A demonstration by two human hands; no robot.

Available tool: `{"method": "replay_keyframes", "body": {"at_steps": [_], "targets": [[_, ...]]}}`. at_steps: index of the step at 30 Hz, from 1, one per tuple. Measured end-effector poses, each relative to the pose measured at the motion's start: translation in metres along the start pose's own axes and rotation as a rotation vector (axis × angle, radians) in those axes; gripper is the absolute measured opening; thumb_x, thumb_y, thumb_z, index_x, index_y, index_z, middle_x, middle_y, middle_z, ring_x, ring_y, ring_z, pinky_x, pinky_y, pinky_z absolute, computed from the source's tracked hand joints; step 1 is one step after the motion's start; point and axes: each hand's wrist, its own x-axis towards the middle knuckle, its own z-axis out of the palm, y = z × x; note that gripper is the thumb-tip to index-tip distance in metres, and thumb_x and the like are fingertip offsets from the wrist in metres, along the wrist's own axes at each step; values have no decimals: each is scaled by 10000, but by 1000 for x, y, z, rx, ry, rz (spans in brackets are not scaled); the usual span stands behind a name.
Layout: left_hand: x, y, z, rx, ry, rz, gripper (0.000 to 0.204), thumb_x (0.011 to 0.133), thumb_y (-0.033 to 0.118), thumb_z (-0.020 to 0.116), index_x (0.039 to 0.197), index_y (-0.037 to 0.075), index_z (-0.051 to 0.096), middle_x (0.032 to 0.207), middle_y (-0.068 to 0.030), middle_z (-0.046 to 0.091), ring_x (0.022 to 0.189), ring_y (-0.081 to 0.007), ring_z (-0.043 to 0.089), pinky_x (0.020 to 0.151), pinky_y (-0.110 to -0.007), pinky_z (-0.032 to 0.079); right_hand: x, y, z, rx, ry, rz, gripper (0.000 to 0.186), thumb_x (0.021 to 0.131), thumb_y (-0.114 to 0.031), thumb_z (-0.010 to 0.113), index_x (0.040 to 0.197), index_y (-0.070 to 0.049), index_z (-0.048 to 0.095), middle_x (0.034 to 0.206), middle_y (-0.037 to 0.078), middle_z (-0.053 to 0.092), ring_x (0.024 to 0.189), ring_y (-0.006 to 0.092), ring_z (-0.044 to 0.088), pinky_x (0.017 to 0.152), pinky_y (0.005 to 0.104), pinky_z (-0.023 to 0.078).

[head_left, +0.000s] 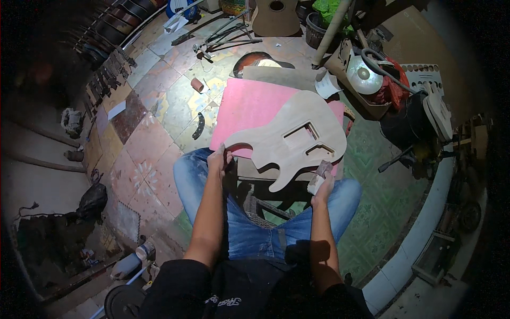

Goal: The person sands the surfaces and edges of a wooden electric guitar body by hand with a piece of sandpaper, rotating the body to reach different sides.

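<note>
An unpainted electric guitar body (271, 137) of pale wood lies over a pink board (252, 101) in front of my knees. Two routed cavities show in its upper face. At its left end, my left hand (219, 159) has its fingers closed around the tip of the long horn. Near the lower right edge of the body, my right hand (325, 189) grips what looks like a folded piece of sandpaper (315, 183), brownish on one side and whitish on the other. The fingers under the left horn are partly hidden.
A small brown cylinder (197, 85) and a dark curved piece (198, 126) lie on the tiles to the left. Beyond the board rests a sunburst guitar body (252, 60), partly covered. At right stands a cardboard box (372, 108) with a hose and red plastic.
</note>
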Motion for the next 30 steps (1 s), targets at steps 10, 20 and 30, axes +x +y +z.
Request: {"method": "replay_keyframes", "body": {"at_steps": [10,20,30], "targets": [[0,-11,9,-92,6,32,374,1005,249,644,1007,-125,654,877,-197,702,709,-247,708,625,-290,613,-3,-3,-4,-2,-22,37,287,916,-259,568,1122,-60,586,944,67,595,815,202,617,719,356,508],[9,-9,6,-186,-8,-81,437,1043,315,570,1137,-110,600,1015,-233,693,858,-311,723,744,-343,648,-8,-8,3,-11,-13,73,362,907,-269,577,1200,-56,578,991,81,612,886,218,622,762,372,510],[26,-15,2,-439,-300,-326,530,1071,409,475,1189,-91,603,1059,-234,686,952,-287,714,822,-317,657,0,-1,-2,11,-4,-5,336,901,-301,597,1135,-63,564,940,71,593,822,202,612,717,356,509]]}}
